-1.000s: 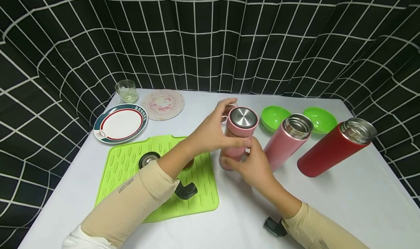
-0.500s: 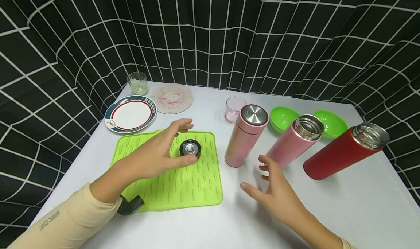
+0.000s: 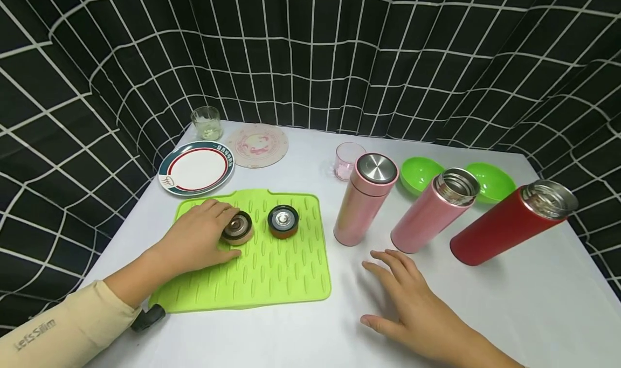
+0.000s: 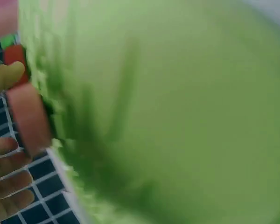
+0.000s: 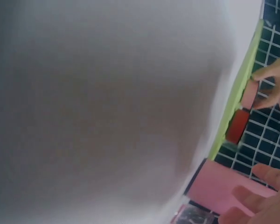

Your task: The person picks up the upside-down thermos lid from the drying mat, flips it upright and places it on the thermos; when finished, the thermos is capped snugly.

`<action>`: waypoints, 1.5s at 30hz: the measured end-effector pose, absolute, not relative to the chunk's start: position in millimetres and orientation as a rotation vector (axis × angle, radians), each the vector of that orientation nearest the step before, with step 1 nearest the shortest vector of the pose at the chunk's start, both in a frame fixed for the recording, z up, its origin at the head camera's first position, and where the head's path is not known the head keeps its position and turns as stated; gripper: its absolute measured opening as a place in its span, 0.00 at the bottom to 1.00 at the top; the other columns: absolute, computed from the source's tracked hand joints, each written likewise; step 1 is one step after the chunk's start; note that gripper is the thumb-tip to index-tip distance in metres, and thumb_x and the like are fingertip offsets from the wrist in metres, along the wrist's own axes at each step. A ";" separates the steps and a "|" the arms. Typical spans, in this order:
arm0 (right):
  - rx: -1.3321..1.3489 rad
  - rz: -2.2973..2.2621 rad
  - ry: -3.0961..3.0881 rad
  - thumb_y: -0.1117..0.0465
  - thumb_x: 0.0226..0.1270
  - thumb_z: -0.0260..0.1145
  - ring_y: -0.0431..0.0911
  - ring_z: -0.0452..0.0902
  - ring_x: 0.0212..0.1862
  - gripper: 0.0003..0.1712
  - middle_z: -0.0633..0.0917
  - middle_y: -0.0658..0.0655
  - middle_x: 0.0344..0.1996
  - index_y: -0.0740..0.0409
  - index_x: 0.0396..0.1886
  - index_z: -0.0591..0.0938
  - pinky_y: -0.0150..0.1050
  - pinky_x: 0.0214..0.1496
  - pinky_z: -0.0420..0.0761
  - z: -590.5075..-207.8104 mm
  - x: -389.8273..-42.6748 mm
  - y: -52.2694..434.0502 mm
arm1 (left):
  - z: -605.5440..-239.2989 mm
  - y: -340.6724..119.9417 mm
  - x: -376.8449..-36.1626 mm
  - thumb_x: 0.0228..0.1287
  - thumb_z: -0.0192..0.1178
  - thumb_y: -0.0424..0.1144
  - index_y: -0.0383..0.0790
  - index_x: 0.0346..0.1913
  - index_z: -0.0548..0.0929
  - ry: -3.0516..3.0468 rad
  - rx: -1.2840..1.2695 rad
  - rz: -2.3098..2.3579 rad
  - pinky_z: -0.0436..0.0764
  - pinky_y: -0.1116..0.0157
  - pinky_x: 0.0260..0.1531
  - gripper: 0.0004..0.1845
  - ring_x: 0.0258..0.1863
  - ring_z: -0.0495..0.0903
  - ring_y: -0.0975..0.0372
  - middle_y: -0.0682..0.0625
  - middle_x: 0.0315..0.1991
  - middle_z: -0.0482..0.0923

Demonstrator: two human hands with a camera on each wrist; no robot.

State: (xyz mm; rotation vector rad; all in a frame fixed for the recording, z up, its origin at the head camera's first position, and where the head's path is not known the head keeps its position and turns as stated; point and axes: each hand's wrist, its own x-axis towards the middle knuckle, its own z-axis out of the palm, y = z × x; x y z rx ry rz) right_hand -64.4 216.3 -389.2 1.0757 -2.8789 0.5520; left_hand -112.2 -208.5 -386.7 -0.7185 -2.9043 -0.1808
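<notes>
The left hand (image 3: 196, 238), off the capped pink flask (image 3: 361, 198) a second ago, now curls its fingers round a pink lid (image 3: 236, 228) on the green mat (image 3: 271, 271), left of a red lid (image 3: 283, 221). The right hand (image 3: 412, 303) hovers with fingers spread near the open pink flask (image 3: 432, 212), which lacks a lid.

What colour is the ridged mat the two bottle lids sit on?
Lime green; the ridged silicone mat shows best in the head view.

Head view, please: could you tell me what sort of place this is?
Probably a staged recording booth, not a kitchen: a black grid-patterned curtain encloses a white table laid with flasks and a green mat.
</notes>
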 end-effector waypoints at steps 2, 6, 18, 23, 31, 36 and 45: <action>1.098 0.539 -2.879 0.31 0.58 0.66 0.48 0.49 0.72 0.45 0.60 0.46 0.71 0.44 0.71 0.65 0.49 0.63 0.69 -389.5 -63.3 216.2 | -392.8 -213.0 -116.1 0.45 0.75 0.59 0.32 0.57 0.78 -2.922 -0.663 -0.213 0.76 0.50 0.49 0.41 0.51 0.73 0.50 0.42 0.49 0.78; 1.124 0.537 -2.852 0.33 0.59 0.66 0.49 0.50 0.71 0.43 0.60 0.46 0.70 0.45 0.70 0.67 0.48 0.64 0.67 -389.7 -62.4 216.9 | -397.8 -216.9 -119.3 0.45 0.76 0.56 0.35 0.52 0.81 -2.892 -0.645 -0.308 0.77 0.52 0.44 0.36 0.46 0.75 0.52 0.45 0.43 0.80; 1.080 0.811 -2.820 0.42 0.59 0.72 0.38 0.64 0.61 0.35 0.72 0.39 0.61 0.39 0.65 0.71 0.37 0.57 0.73 -383.9 -67.1 206.0 | -369.0 -198.6 -111.1 0.43 0.78 0.55 0.37 0.66 0.70 -2.908 -0.629 -0.440 0.75 0.50 0.53 0.48 0.56 0.73 0.51 0.43 0.55 0.77; 0.950 1.237 -2.921 0.43 0.65 0.68 0.40 0.75 0.48 0.27 0.80 0.40 0.50 0.39 0.61 0.74 0.37 0.45 0.78 -376.4 -70.5 192.1 | -341.2 -155.9 -105.2 0.41 0.79 0.52 0.39 0.67 0.69 -2.825 -0.892 -0.502 0.76 0.58 0.52 0.49 0.52 0.73 0.59 0.50 0.51 0.77; 0.725 1.973 -2.926 0.51 0.70 0.63 0.49 0.81 0.45 0.21 0.86 0.51 0.42 0.60 0.55 0.81 0.41 0.46 0.79 -359.7 -83.4 167.4 | -324.6 -85.0 -101.6 0.45 0.77 0.52 0.41 0.69 0.65 -2.601 -1.364 -0.618 0.73 0.64 0.54 0.49 0.52 0.72 0.63 0.56 0.52 0.75; 0.515 2.145 -2.891 0.51 0.68 0.66 0.48 0.80 0.37 0.17 0.87 0.54 0.33 0.60 0.45 0.84 0.41 0.42 0.78 -355.5 -85.4 168.3 | -328.2 -59.6 -101.5 0.48 0.76 0.50 0.40 0.69 0.65 -2.493 -1.514 -0.598 0.72 0.65 0.55 0.47 0.53 0.73 0.63 0.55 0.54 0.75; 0.458 2.189 -2.822 0.55 0.67 0.67 0.52 0.83 0.34 0.18 0.87 0.59 0.33 0.65 0.46 0.82 0.42 0.36 0.83 -341.4 -84.5 183.6 | -330.5 -51.2 -97.4 0.54 0.72 0.49 0.48 0.71 0.65 -2.552 -1.459 -0.778 0.69 0.65 0.61 0.42 0.59 0.69 0.64 0.54 0.62 0.67</action>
